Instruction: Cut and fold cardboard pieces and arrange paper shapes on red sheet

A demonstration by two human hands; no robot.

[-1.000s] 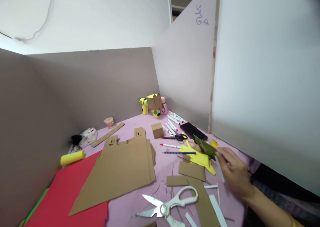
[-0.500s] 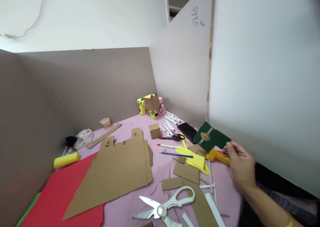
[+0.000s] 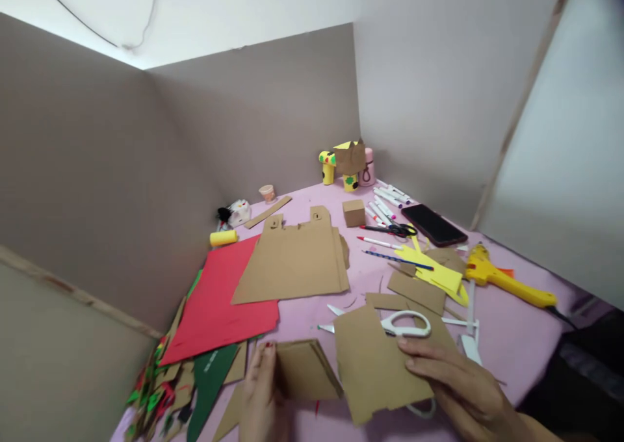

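My left hand [image 3: 263,390], at the bottom centre, is closed round the left edge of a small stack of brown cardboard [image 3: 306,372]. It may be a folded piece; I cannot tell. My right hand [image 3: 453,380] pinches the right edge of a flat cardboard piece [image 3: 373,361] with an uneven lower edge. This piece is tilted up beside the stack and hides much of the white-handled scissors [image 3: 414,328]. Their blade tips and handle loops show around it.
A large cut cardboard sheet [image 3: 297,266] overlaps red foam sheet [image 3: 224,305]. To the right are a yellow glue gun [image 3: 511,283], a phone [image 3: 433,224], yellow scraps [image 3: 433,273], markers [image 3: 383,211] and black-handled scissors [image 3: 402,229]. Mixed scraps [image 3: 170,390] lie at lower left.
The view has swung left and down. My right hand has moved from beside the glue gun to the front, now showing a brown cardboard face instead of a green card. My left hand has appeared with cardboard.
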